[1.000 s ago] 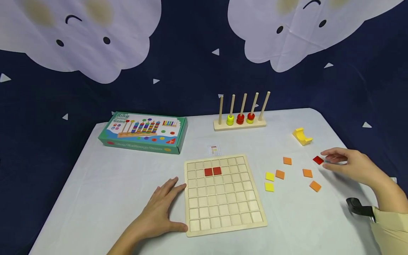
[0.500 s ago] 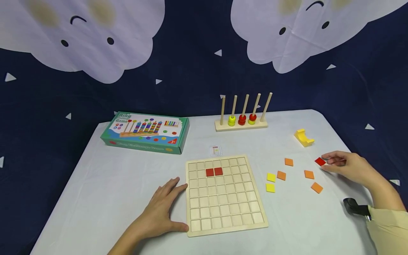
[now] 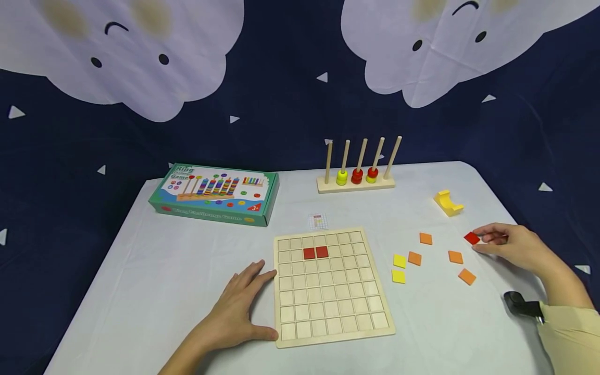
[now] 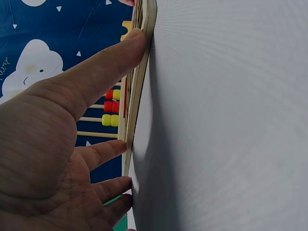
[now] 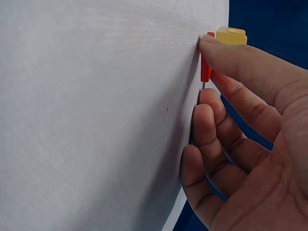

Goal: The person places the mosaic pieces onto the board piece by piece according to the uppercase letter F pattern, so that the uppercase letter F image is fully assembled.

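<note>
A pale wooden grid board [image 3: 326, 297] lies on the table in the head view, with two red square tiles [image 3: 322, 252] side by side in its second row. My left hand [image 3: 232, 312] is spread at the board's left edge. Its thumb and forefinger touch that edge, as the left wrist view also shows. At the right, my right hand [image 3: 522, 247] pinches another red tile [image 3: 471, 238] between thumb and forefinger at the tabletop. Orange tiles [image 3: 455, 257] lie scattered near that hand. Two yellow tiles [image 3: 398, 276] lie just right of the board.
Behind the board lies a small printed pattern card [image 3: 318, 221]. A peg stand [image 3: 356, 188] with red and yellow rings stands at the back, and a green game box [image 3: 211, 214] at the back left. A yellow curved block [image 3: 448, 204] sits beyond the right hand.
My right hand has come slightly left and its thumb and forefinger have closed on the red tile. My left hand stays at the board. The whole head view has shifted slightly.
</note>
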A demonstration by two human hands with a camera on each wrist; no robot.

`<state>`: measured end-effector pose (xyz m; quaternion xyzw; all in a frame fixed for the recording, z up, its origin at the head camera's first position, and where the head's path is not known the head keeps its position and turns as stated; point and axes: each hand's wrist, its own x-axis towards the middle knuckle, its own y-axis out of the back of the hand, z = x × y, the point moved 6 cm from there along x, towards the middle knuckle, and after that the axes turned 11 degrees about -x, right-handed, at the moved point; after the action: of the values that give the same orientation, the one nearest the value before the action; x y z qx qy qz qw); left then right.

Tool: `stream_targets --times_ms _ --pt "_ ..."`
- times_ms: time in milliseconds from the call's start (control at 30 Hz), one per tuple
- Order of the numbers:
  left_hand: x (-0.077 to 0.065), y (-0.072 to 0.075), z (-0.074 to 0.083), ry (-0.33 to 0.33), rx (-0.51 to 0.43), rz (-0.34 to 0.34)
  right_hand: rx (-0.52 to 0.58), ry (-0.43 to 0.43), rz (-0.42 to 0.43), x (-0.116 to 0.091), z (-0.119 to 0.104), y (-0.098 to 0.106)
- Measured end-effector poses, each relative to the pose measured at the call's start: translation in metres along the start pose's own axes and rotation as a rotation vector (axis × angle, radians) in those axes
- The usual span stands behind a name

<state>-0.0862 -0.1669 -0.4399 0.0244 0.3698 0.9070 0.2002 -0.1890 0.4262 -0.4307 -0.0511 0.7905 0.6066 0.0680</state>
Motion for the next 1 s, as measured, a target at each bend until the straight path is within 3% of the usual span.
stream_targets --times_ms 667,1000 --pt "-0.0011 0.0000 -0.0009 -0.002 -0.020 0.002 0.013 0.020 -0.001 0.0035 0.0007 -0.0031" --pt "-0.0004 -0.0007 -0.0024 -0.004 -0.017 0.002 0.020 -0.011 -0.011 0.0029 0.0015 -0.0021"
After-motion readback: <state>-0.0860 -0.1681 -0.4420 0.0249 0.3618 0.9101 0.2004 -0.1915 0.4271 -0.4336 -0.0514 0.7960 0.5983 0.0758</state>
